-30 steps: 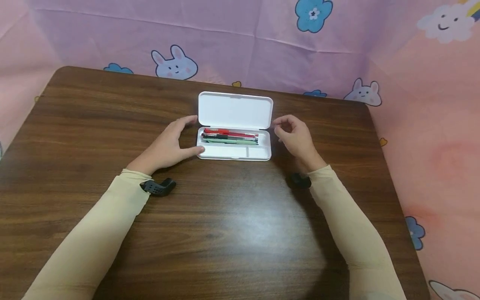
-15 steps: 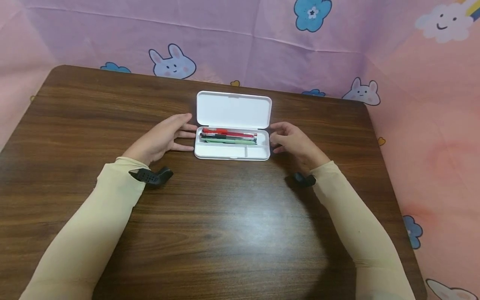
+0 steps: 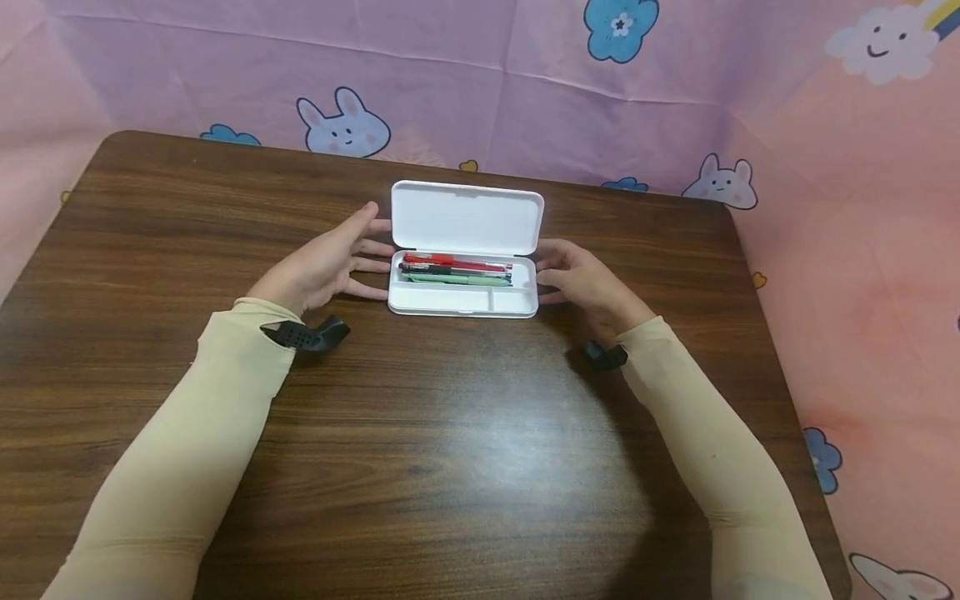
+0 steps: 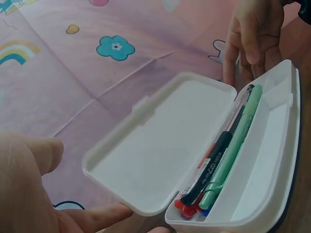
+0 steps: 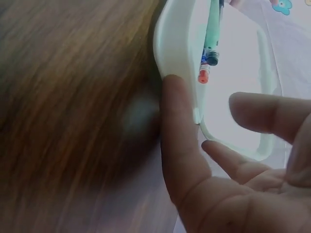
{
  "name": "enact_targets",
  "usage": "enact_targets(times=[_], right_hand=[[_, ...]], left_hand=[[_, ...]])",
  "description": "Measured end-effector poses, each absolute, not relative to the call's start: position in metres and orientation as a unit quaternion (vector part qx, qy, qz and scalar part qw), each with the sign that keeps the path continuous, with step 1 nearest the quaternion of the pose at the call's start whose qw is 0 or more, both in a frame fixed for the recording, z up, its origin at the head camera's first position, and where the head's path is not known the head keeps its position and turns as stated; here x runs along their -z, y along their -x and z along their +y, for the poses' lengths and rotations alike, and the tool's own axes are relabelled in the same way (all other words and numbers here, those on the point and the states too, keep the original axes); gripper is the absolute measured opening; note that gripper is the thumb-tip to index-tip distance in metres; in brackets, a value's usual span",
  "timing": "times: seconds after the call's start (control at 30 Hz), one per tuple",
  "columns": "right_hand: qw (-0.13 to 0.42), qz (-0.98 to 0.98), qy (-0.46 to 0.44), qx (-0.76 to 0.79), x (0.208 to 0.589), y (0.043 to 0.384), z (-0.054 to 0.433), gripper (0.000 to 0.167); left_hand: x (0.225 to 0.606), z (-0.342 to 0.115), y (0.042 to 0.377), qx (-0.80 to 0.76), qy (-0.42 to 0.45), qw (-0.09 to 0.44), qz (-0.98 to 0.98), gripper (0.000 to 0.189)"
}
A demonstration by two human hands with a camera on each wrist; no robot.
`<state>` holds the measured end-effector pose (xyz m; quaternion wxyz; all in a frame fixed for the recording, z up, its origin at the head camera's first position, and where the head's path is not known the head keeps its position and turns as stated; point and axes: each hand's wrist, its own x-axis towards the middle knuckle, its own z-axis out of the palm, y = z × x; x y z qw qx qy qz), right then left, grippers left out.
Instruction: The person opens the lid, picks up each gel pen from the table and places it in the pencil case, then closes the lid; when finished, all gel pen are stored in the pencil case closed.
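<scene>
A white pencil case (image 3: 467, 217) lies on the table with its lid raised at the back. Several pens lie in its rear compartment, among them a green pen (image 4: 238, 141), a black pen (image 4: 211, 167) and a red pen (image 3: 442, 259). My left hand (image 3: 311, 265) is at the case's left end, fingers spread and fairly straight, their tips at its edge. At the opposite end is my right hand (image 3: 588, 282), one fingertip touching the case wall in the right wrist view. Neither hand is curled round anything.
The brown wooden table (image 3: 450, 467) extends toward me and to both sides. Behind and to the right hangs a pink and purple cloth (image 3: 465, 83) with cartoon prints. Each wrist carries a black band (image 3: 306, 335).
My left thumb has left the front left corner of the case, and that hand has rolled so its fingers fan along the left end. My right hand has come in to the right end.
</scene>
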<state>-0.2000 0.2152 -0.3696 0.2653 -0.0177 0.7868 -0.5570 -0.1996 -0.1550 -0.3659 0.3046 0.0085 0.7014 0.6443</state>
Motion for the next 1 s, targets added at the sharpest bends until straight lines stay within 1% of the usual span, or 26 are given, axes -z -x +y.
enact_targets(times=[0.07, 0.17, 0.3, 0.37, 0.47, 0.6, 0.67, 0.8, 1.0], right_hand=[[0.264, 0.775, 0.019, 0.575, 0.37, 0.198, 0.218, 0.05], [0.265, 0.75, 0.016, 0.606, 0.37, 0.195, 0.221, 0.047], [0.266, 0.716, 0.02, 0.645, 0.372, 0.19, 0.225, 0.048], [0.263, 0.712, 0.027, 0.651, 0.373, 0.189, 0.226, 0.046], [0.245, 0.747, 0.041, 0.617, 0.375, 0.186, 0.224, 0.043], [0.199, 0.838, 0.063, 0.503, 0.379, 0.185, 0.216, 0.06], [0.175, 0.872, 0.067, 0.451, 0.381, 0.184, 0.21, 0.066], [0.15, 0.897, 0.058, 0.411, 0.383, 0.182, 0.202, 0.071], [0.131, 0.911, 0.056, 0.387, 0.388, 0.178, 0.198, 0.075]], left_hand=[[0.365, -0.154, 0.197, -0.65, -0.001, 0.3, 0.699, 0.091], [0.365, -0.15, 0.19, -0.648, 0.002, 0.277, 0.709, 0.088], [0.366, -0.142, 0.177, -0.63, -0.005, 0.233, 0.74, 0.074], [0.368, -0.139, 0.173, -0.62, -0.008, 0.218, 0.753, 0.068], [0.373, -0.138, 0.17, -0.589, -0.016, 0.2, 0.783, 0.065], [0.383, -0.141, 0.172, -0.504, -0.051, 0.171, 0.845, 0.069], [0.388, -0.141, 0.175, -0.466, -0.074, 0.159, 0.867, 0.072], [0.395, -0.14, 0.179, -0.441, -0.103, 0.146, 0.879, 0.073], [0.399, -0.138, 0.178, -0.447, -0.117, 0.157, 0.873, 0.07]])
